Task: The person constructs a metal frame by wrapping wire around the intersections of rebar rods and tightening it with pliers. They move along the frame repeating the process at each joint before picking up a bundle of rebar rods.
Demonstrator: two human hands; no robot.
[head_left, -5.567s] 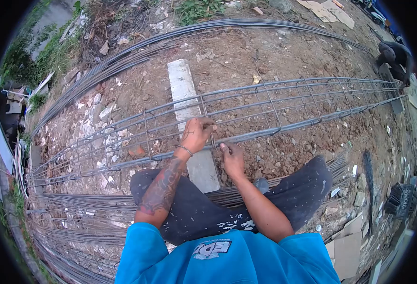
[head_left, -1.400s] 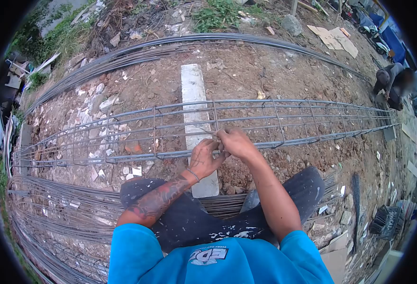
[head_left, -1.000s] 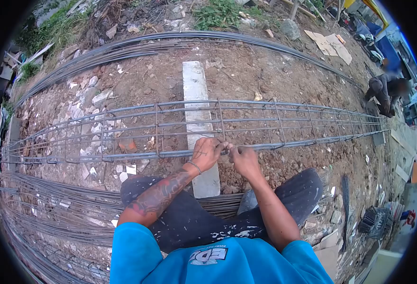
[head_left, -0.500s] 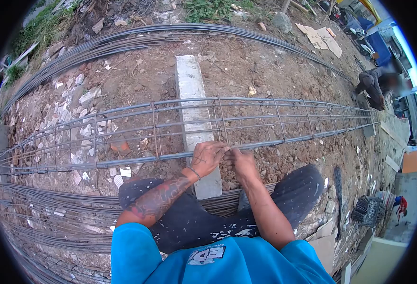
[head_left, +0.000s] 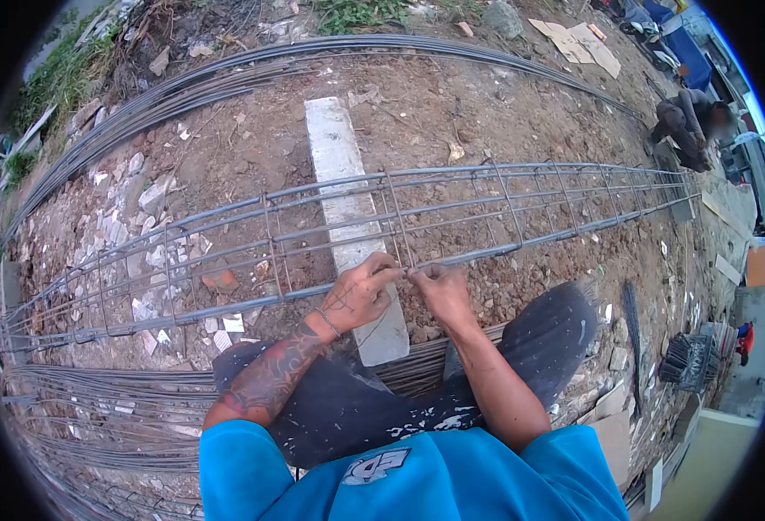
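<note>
A long cage of steel reinforcing bars [head_left: 313, 292] runs across in front of me, with thin square ties spaced along it. My left hand [head_left: 361, 293] is closed at the near bar, thumb and fingertips pinched together. Beside it my right hand [head_left: 442, 293] is also pinched, its fingertips almost meeting the left ones next to a cross tie. Whatever is between the fingers is too small to make out. Under the cage lies a pale concrete post [head_left: 335, 143], passing below my left hand.
Bundles of loose rebar lie beyond the cage [head_left: 374, 42] and on the near left [head_left: 131, 391]. Another person [head_left: 685, 130] crouches at the cage's far right end. A stack of wire ties [head_left: 688, 360] sits at right; broken tile [head_left: 226, 323] litters the soil.
The left hand has shifted slightly left and down, its fingers extended more toward the right hand. The right hand stays near the same tie. The view has tilted a little.
</note>
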